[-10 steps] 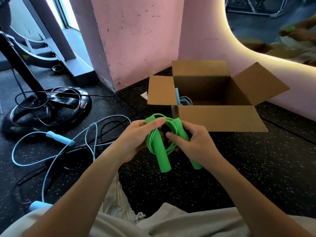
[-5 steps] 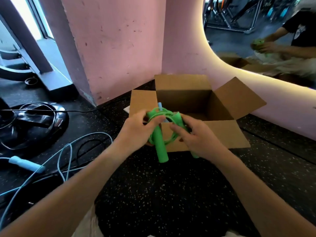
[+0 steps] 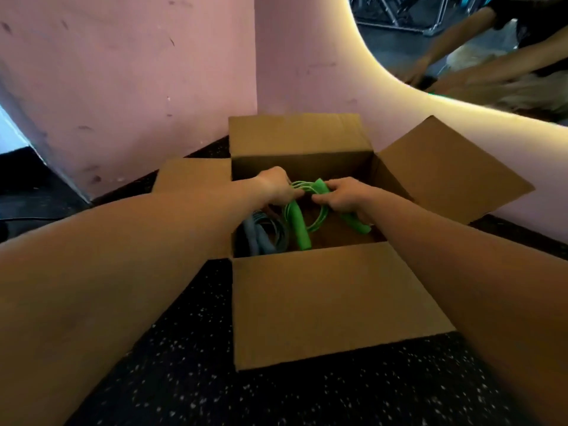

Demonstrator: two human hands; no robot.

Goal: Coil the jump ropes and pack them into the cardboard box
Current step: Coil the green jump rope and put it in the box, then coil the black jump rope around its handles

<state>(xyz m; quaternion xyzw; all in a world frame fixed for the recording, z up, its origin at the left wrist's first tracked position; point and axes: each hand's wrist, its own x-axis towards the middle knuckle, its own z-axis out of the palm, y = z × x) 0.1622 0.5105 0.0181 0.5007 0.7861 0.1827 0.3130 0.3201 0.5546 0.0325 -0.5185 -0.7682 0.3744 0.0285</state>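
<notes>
Brown cardboard box (image 3: 338,302) sits mid-frame, flaps open. Inside at lower left lies a coiled grey-blue jump rope (image 3: 264,233). Just right, the coiled green plastic jump rope (image 3: 299,222) is gripped by curled left hand (image 3: 278,186) and right hand (image 3: 345,195).

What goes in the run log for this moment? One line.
step: packing | left hand + right hand: hold coiled green jump rope inside cardboard box | blue rope: in box

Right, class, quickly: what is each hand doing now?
Left hand: grips the green jump rope coil.
Right hand: grips the same rope.
</notes>
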